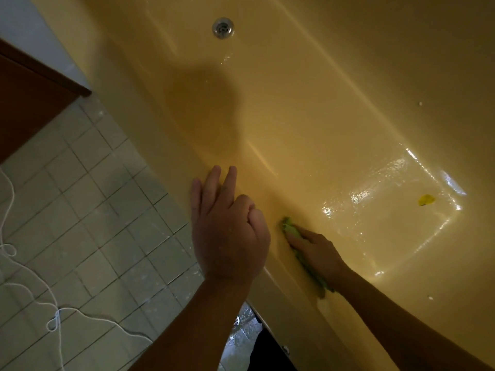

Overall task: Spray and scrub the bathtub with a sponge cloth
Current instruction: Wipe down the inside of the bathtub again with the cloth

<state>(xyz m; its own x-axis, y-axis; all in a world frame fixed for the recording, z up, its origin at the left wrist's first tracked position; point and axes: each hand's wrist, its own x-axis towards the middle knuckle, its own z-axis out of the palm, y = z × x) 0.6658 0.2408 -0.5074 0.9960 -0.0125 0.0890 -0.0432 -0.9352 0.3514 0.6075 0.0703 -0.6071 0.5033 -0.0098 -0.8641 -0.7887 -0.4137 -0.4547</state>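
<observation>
A person leans over a glossy yellow bathtub (308,108), seen from a head-worn camera, both bare forearms reaching into view. The right hand (316,253) lies low on the near inner wall of the tub and presses a crumpled lime-green sponge cloth (290,229) against the enamel. Its fingers stretch along the cloth rather than curl round it. The cloth shows beyond the fingertips and again below the wrist, flat against the wall just under the rim.

The left hand (227,223) rests palm down on the tub's near rim with nothing in it. Three fingers lie straight across the edge, while the forefinger and thumb bend loosely inward.

Further along the tub floor a round chrome drain (223,27) sits near the far end. A wet, shining patch (388,199) catches window light to the right of the cloth. On that patch lies a small bright-yellow scrap (426,200), well apart from both hands; what it is cannot be told.

Outside the tub, pale square floor tiles (101,183) run beside it, speckled with droplets. A thin white cord (57,317) loops across them at the lower left. A dark brown wooden cabinet (29,103) stands at the upper left, against a white wall (24,20).
</observation>
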